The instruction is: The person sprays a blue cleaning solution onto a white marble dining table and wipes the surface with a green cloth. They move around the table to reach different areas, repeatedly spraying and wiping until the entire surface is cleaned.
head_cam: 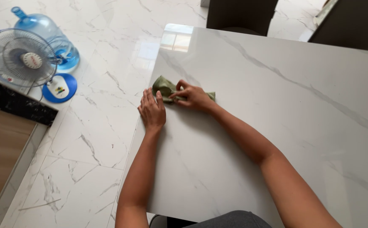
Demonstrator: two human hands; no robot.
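A small green cloth is seen bunched near the left edge of a white marble-patterned table, toward its far left corner. The cloth's long axis is laid roughly parallel to the table's far edge. It is pinched by the fingers of the right hand, which is set directly upon it, while the left hand is laid flat, fingers together, just beside the cloth's near-left end at the table's edge. A floor fan and a blue water bottle are seen beyond on the floor.
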